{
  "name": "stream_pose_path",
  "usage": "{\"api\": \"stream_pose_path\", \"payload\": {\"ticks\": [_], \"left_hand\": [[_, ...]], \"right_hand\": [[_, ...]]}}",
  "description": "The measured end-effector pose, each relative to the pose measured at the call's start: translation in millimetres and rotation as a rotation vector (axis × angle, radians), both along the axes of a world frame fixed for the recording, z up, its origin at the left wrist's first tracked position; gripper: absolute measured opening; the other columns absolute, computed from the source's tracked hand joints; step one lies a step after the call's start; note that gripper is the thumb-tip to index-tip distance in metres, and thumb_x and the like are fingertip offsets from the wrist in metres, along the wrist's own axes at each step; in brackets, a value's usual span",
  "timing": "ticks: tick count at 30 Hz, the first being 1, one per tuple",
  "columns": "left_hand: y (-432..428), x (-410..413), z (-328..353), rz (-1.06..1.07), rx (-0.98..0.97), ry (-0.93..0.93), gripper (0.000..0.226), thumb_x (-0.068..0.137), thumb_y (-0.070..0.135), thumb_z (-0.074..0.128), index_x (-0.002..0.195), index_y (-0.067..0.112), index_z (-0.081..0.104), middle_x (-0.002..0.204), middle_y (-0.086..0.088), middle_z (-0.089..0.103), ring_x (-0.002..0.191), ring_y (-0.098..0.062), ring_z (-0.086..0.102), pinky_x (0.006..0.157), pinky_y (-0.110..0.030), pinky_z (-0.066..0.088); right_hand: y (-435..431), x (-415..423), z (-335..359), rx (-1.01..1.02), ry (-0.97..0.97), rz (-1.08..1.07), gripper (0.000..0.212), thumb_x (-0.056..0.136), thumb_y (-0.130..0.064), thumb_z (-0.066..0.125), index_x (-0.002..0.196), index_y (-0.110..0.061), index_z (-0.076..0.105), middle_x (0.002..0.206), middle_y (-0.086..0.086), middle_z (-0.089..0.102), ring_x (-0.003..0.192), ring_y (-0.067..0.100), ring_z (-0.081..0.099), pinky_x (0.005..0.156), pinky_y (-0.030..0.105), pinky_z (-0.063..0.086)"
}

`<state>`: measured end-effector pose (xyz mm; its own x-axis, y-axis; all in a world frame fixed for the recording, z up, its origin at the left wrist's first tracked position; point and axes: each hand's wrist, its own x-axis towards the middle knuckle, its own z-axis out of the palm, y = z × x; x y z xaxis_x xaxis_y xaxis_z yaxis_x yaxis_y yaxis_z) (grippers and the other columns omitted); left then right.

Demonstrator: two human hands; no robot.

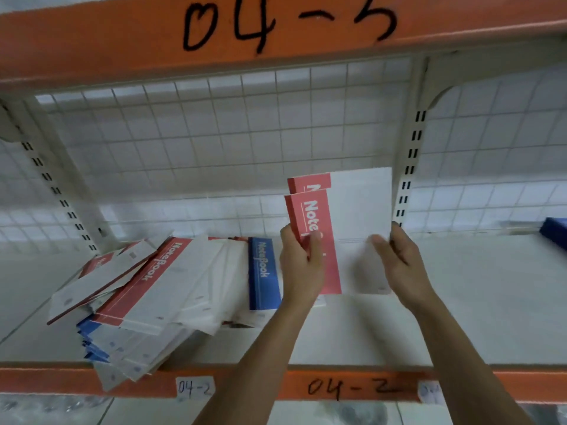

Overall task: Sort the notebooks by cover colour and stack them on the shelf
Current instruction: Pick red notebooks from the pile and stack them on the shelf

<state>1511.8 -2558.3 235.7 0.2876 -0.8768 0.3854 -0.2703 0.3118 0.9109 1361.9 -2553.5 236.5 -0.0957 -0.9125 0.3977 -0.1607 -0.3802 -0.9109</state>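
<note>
Two red-spined notebooks (346, 216) stand upright on the white shelf (478, 302), one behind the other. My left hand (302, 262) grips their red spine edge. My right hand (399, 262) holds their right edge, thumb on the white cover. To the left lies a loose, fanned pile of notebooks (147, 302) with red and blue spines. A blue-spined notebook (264, 273) lies at the pile's right end, just left of my left hand.
A white slotted upright (408, 170) stands right behind the held notebooks. A wire grid forms the back wall. A blue object (555, 233) sits at the far right of the shelf. The orange beam (352, 384) marked 04-2 fronts the shelf.
</note>
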Motion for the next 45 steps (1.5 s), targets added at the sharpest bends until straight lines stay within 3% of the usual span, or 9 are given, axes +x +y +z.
{"api": "stream_pose_path", "payload": {"ticks": [7,10,14,19,26,32,37,41,45], "left_hand": [[3.8,-32.6,-37.0,-0.098,0.096,0.008,0.019,0.098,0.022,0.047,0.113,0.021,0.036,0.105,0.01,0.054,0.093,-0.001,0.059,0.066,-0.005,0.046],[0.5,-33.7,-47.8,-0.1,0.244,-0.057,0.021,0.098,0.018,0.047,0.115,0.02,0.034,0.116,0.003,0.053,0.094,-0.004,0.057,0.063,-0.004,0.046],[1.5,-37.2,-51.7,-0.092,0.275,-0.093,0.022,0.099,0.015,0.043,0.12,0.017,0.035,0.125,-0.001,0.052,0.111,-0.015,0.055,0.086,-0.019,0.048],[5.5,-42.9,-58.1,-0.111,0.356,-0.204,0.032,0.097,0.009,0.045,0.126,0.01,0.03,0.129,-0.004,0.046,0.114,-0.015,0.048,0.096,-0.03,0.048],[14.4,-55.2,-46.3,-0.259,0.284,-0.345,0.055,0.093,0.011,0.055,0.139,0.015,0.025,0.127,0.002,0.05,0.11,-0.012,0.053,0.08,-0.013,0.047],[28.3,-75.6,-43.1,-0.482,0.305,-0.605,0.101,0.08,0.03,0.073,0.147,0.008,0.001,0.132,-0.008,0.044,0.114,-0.023,0.052,0.09,-0.036,0.052],[47.2,-97.6,-39.8,-0.475,0.207,-0.722,0.088,0.078,0.03,0.075,0.142,0.004,0.021,0.127,-0.012,0.048,0.112,-0.026,0.054,0.085,-0.029,0.049],[60.2,-125.2,-39.3,-0.52,0.189,-0.73,0.083,0.077,0.032,0.075,0.139,0.004,0.028,0.125,-0.012,0.052,0.11,-0.028,0.056,0.082,-0.031,0.048],[71.6,-165.2,-36.6,-0.552,0.175,-0.734,0.078,0.08,0.032,0.073,0.138,0.005,0.028,0.126,-0.013,0.051,0.11,-0.031,0.056,0.082,-0.031,0.046]], "right_hand": [[-1.7,-26.5,-49.8,0.188,0.036,-0.014,0.039,0.091,-0.007,0.051,0.128,-0.02,0.049,0.12,-0.005,0.061,0.116,0.014,0.055,0.098,0.034,0.043],[-6.9,-23.5,-60.6,0.288,0.021,-0.008,0.031,0.094,-0.013,0.052,0.124,-0.014,0.047,0.117,0.007,0.06,0.11,0.018,0.056,0.095,0.031,0.044],[-12.6,-24.8,-62.2,0.287,-0.028,-0.09,0.02,0.093,-0.01,0.051,0.113,-0.008,0.051,0.089,0.002,0.061,0.082,0.015,0.059,0.08,0.035,0.047],[-8.3,-33.2,-66.0,0.335,0.109,-0.074,0.032,0.09,-0.006,0.05,0.121,-0.017,0.049,0.113,-0.001,0.062,0.107,0.015,0.058,0.097,0.038,0.046],[12.9,-56.7,-55.0,0.364,0.014,-0.222,0.023,0.089,-0.003,0.048,0.11,-0.012,0.05,0.104,0.007,0.062,0.097,0.023,0.061,0.085,0.042,0.052],[49.1,-84.2,-36.5,0.436,0.022,-0.371,0.029,0.089,-0.007,0.051,0.117,-0.006,0.046,0.11,0.01,0.059,0.098,0.027,0.06,0.072,0.034,0.051],[88.8,-106.5,-23.8,0.448,0.099,-0.411,0.034,0.092,-0.007,0.052,0.121,-0.009,0.036,0.091,0.003,0.055,0.084,0.02,0.055,0.082,0.046,0.05],[117.5,-137.1,-16.9,0.564,0.154,-0.325,0.066,0.075,-0.014,0.076,0.123,-0.01,0.032,0.099,0.015,0.065,0.098,0.029,0.061,0.092,0.047,0.05],[135.3,-175.2,-10.5,0.569,0.34,-0.298,0.097,0.065,-0.009,0.083,0.134,-0.015,0.014,0.114,0.001,0.045,0.107,0.017,0.046,0.086,0.029,0.046]]}}
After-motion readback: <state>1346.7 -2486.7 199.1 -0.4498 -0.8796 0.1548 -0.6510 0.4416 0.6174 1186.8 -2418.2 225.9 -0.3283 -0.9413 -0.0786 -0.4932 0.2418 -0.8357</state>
